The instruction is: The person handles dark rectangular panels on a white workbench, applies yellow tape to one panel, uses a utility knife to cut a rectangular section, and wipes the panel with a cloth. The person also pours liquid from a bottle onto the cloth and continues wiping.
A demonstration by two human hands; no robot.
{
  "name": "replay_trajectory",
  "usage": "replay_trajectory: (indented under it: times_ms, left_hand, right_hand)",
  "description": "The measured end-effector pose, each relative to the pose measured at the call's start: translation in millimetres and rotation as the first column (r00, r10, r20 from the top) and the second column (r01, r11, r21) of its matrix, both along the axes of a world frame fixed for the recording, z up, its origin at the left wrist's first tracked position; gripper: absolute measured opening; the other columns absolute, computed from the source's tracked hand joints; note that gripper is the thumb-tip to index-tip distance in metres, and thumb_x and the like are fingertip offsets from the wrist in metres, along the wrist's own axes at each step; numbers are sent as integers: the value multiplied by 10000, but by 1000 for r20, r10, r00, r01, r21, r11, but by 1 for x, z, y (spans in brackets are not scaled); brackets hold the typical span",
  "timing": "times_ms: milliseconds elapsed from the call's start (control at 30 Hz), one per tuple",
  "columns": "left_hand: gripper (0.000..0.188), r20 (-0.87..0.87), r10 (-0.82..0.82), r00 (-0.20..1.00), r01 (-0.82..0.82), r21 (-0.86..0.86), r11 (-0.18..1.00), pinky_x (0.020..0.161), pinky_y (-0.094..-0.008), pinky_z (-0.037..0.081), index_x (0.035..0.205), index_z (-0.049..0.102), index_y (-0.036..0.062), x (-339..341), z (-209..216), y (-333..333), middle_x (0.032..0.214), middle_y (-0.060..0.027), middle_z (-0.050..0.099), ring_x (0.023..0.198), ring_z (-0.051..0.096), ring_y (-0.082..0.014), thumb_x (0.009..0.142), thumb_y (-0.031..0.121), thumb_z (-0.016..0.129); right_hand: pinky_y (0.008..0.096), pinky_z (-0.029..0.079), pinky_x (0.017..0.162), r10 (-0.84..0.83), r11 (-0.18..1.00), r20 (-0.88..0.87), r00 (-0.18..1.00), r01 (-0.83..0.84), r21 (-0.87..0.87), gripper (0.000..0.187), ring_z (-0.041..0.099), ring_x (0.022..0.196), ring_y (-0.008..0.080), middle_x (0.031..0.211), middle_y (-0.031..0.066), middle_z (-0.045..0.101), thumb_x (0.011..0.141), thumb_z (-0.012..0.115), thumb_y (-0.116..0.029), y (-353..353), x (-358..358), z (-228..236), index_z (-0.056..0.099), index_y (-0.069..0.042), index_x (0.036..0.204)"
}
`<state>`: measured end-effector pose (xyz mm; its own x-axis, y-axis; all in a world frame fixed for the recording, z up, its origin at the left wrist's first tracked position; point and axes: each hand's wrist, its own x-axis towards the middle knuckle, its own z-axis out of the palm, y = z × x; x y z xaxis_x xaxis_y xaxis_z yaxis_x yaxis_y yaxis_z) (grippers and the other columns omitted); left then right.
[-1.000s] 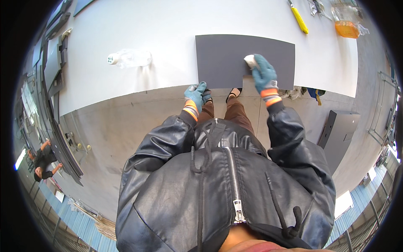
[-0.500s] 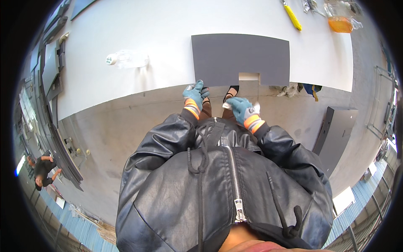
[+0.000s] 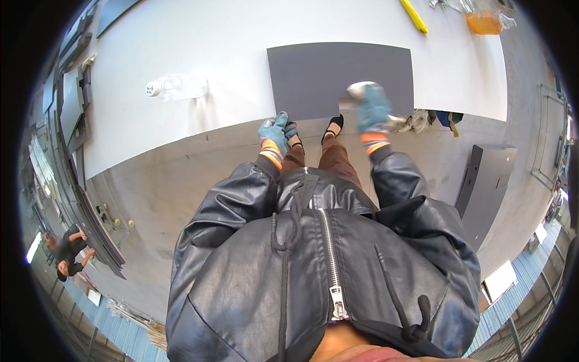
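A dark grey flat panel [image 3: 319, 75] with a rectangular notch in its near edge lies on the white tabletop [image 3: 235, 48], slightly over its front edge. My left hand [image 3: 274, 131], in a blue-grey coated glove, is closed on the panel's near left corner, one fingertip on top and the other fingers below the edge. Over the panel's right part, by the notch, is my gloved right hand [image 3: 374, 110], somewhat blurred. It is closed around a white wad [image 3: 362, 89] that looks like a cloth, pressed toward the panel's surface; the right hand covers part of the notch.
A clear plastic bottle [image 3: 181, 87] lies on the table's left. At the far right are a yellow-handled cutter [image 3: 415, 17] and a container of orange liquid [image 3: 484, 23]. A grey panel piece [image 3: 485, 187] stands on the floor, right. Another person [image 3: 72, 250] is far left.
My right hand has moved forward with the white wad, from in front of the table onto the panel by the notch. My left hand keeps to the panel's corner.
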<state>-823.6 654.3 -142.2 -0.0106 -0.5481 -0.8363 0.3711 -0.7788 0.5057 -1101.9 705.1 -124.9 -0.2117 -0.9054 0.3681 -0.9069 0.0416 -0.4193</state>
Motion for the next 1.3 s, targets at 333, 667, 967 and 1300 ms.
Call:
replay_trajectory:
  times_ms: [333,667,967,1300]
  left_hand:
    - [228,-8,-35,999,35,1,999,702,-371,635,1073,597,17,7,7,4,967,-107,669,842,709,-263,958,173,715]
    - [200,0,-1,1000,1,-16,1000,704,-373,634,1046,597,9,2,6,3,958,-106,664,841,704,-253,959,148,710]
    - [260,-149,44,988,-44,4,999,803,-421,632,1117,587,-5,5,5,7,1033,-150,665,957,701,-325,976,189,687]
    - [1214,-338,98,936,-65,107,992,1061,-537,487,1393,383,-144,15,26,-3,1340,-292,532,1218,572,-423,795,911,440]
  right_hand:
    - [376,520,975,-66,995,741,668,104,-4,319,671,1088,264,1163,155,704,912,579,-12,4,-11,58,663,28,1218]
    - [479,566,838,85,996,-101,991,-83,28,397,658,1013,359,1176,120,682,843,627,-108,-54,57,-1,671,-123,1237]
    - [450,534,962,-78,992,184,980,95,-88,353,658,1091,385,1169,169,704,860,620,-52,-137,1,13,689,-84,1205]
    - [447,515,992,482,875,46,875,-483,10,451,633,1145,329,1282,83,656,832,598,-58,-147,129,3,657,-162,1267]
